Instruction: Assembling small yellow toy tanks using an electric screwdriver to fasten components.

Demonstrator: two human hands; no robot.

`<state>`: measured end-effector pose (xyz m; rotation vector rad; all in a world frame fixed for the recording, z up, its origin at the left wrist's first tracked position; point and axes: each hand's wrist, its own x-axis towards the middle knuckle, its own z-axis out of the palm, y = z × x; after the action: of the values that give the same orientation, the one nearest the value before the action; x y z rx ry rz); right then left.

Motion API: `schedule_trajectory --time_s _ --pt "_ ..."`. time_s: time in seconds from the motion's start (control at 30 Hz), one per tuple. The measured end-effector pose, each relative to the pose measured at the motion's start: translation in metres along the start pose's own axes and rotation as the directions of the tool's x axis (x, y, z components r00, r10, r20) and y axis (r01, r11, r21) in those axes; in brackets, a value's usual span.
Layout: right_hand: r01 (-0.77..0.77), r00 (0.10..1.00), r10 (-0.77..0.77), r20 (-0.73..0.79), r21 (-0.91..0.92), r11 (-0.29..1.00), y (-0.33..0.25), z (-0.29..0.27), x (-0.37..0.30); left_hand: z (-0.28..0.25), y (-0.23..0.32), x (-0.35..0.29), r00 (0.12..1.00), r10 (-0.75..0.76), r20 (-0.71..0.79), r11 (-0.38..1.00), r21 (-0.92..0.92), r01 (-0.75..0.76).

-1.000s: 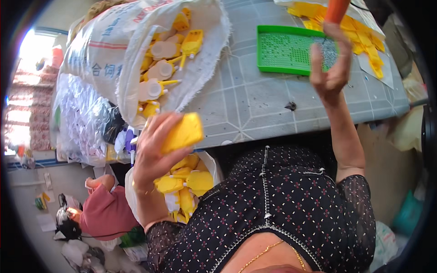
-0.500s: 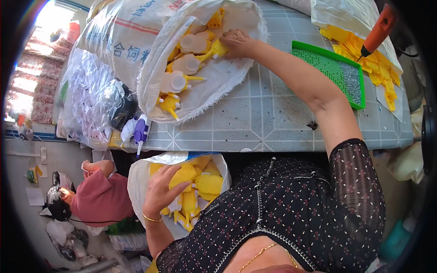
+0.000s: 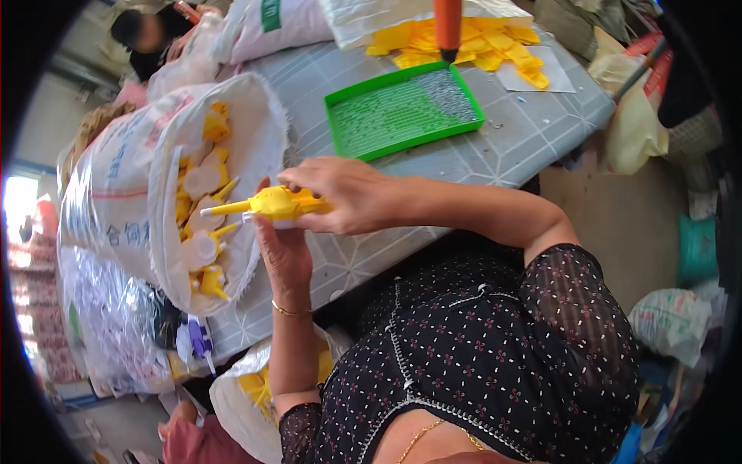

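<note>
A yellow spray-nozzle part (image 3: 267, 205) with a long pointed tip is held over the grey table (image 3: 541, 124). My right hand (image 3: 352, 193) grips it from above, and my left hand (image 3: 284, 251) supports it from below. Just to the left lies a white woven sack (image 3: 255, 131), open and holding several yellow and white nozzle parts (image 3: 199, 224). A green tray (image 3: 402, 112) sits on the table beyond my hands. A white bag of yellow covers (image 3: 255, 383) rests below the table edge by my lap.
An orange tool (image 3: 447, 27) hangs above the tray. Behind it, yellow covers (image 3: 456, 39) are piled on a white sheet. A clear plastic bag (image 3: 108, 325) and blue-white sprayer heads (image 3: 193, 340) lie at the left. Another person (image 3: 147, 31) sits at the far left.
My right hand has come back from the sack with a nozzle part. My left hand has risen from the lap bag to meet it, and both now hold the part together.
</note>
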<state>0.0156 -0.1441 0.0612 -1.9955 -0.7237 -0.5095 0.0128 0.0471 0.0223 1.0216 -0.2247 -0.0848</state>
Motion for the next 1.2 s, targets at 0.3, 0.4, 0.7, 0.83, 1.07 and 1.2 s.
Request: schedule_trajectory --time_s 0.3,0.4,0.7,0.83,1.07,1.2 --pt "-0.682 0.699 0.262 -0.665 -0.512 0.521 0.17 -0.25 -0.166 0.027 -0.028 0.0 0.902 -0.393 0.176 0.787 -0.442 0.429" --pt "-0.671 0.721 0.257 -0.644 -0.741 0.025 0.186 -0.273 -0.176 0.025 -0.035 -0.003 0.891 -0.412 0.189 0.794 -0.405 0.453" --pt "-0.707 0.662 0.499 -0.559 -0.245 0.664 0.109 -0.247 -0.151 0.027 -0.031 -0.014 0.888 -0.429 0.162 0.751 -0.482 0.451" --pt "-0.548 0.697 0.699 -0.161 0.508 0.664 0.003 -0.155 -0.109 0.049 -0.032 -0.009 0.907 -0.393 0.152 0.778 -0.47 0.416" --pt "-0.378 0.917 0.396 -0.049 0.215 0.901 -0.002 -0.048 -0.078 0.056 -0.025 -0.022 0.92 -0.371 0.123 0.752 -0.542 0.375" --pt "-0.257 0.962 0.248 0.117 0.07 0.964 -0.003 -0.048 -0.071 0.037 -0.026 -0.021 0.927 -0.351 0.13 0.751 -0.552 0.361"
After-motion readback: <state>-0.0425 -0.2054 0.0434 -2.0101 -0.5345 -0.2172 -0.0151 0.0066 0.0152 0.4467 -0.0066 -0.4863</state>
